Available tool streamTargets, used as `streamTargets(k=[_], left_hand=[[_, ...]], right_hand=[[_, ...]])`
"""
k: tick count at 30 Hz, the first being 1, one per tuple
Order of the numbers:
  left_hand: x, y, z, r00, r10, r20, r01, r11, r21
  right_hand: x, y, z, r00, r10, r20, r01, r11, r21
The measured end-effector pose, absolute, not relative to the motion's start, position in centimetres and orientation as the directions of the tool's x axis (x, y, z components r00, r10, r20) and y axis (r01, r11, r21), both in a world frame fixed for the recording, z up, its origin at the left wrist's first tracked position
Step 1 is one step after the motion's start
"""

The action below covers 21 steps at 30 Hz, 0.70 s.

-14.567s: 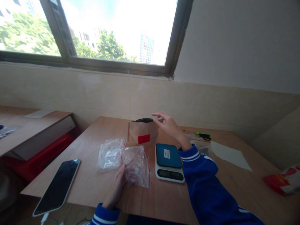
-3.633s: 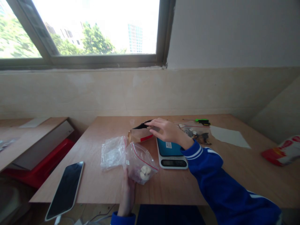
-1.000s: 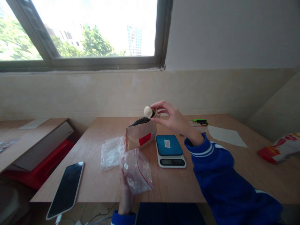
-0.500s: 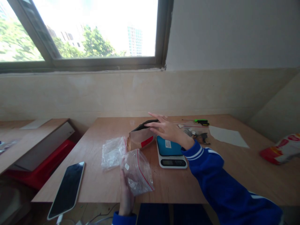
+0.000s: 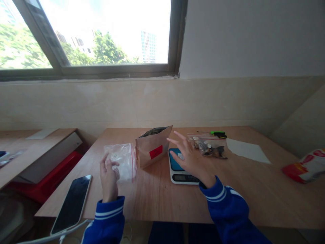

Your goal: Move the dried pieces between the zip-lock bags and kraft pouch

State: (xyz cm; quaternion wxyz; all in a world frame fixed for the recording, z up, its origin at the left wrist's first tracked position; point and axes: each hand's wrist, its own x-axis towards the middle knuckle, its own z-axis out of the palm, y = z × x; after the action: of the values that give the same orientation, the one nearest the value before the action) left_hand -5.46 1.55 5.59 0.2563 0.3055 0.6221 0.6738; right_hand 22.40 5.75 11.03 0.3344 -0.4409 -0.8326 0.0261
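My left hand [image 5: 108, 178] is at the left edge of the clear zip bags [image 5: 125, 159], fingers loosely bent and apart, holding nothing that I can see. The bags lie flat, one over another, their red seal strips facing right. Beside them a brown paper pouch [image 5: 144, 149] with a red label stands upright, its dark mouth gaping. My right hand [image 5: 186, 156] hovers over the kitchen scale [image 5: 175, 162], fingers spread, just right of the pouch and apart from it. The hand hides part of the scale's blue top and display.
Filled zip bags [image 5: 210, 149] lie behind the scale at right, near a green-and-black tool [image 5: 218, 134] and a white paper sheet [image 5: 247, 150]. A phone [image 5: 72, 203] with a cable rests at the front left edge. A red-and-white package [image 5: 306, 166] sits far right.
My left hand has moved left and let go of the clear zip bag, which now lies with the other. My right hand has drawn back from the pouch's mouth toward the scale.
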Motion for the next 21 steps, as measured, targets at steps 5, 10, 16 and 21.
streamTargets(k=[5, 10, 16, 21], left_hand=[[-8.9, 5.8, 4.2, -0.759, 0.649, -0.052, 0.245, 0.359, 0.901], [-8.2, 5.7, 4.0, -0.828, 0.56, 0.035, 0.353, 0.471, 0.809], [-7.3, 3.8, 3.5, -0.475, 0.824, 0.309, 0.792, 0.247, 0.558], [-7.1, 4.9, -0.9, -0.258, 0.964, 0.06, 0.816, 0.184, 0.548]], right_hand=[[24.3, 3.2, 7.2, -0.287, 0.793, 0.538, 0.694, 0.559, -0.454], [28.3, 3.5, 4.5, -0.198, 0.833, 0.516, 0.764, 0.461, -0.452], [36.2, 8.1, -0.1, -0.001, 0.865, 0.502, 0.918, 0.199, -0.342], [39.5, 11.1, -2.7, 0.063, 0.92, 0.386, 0.942, 0.072, -0.326]])
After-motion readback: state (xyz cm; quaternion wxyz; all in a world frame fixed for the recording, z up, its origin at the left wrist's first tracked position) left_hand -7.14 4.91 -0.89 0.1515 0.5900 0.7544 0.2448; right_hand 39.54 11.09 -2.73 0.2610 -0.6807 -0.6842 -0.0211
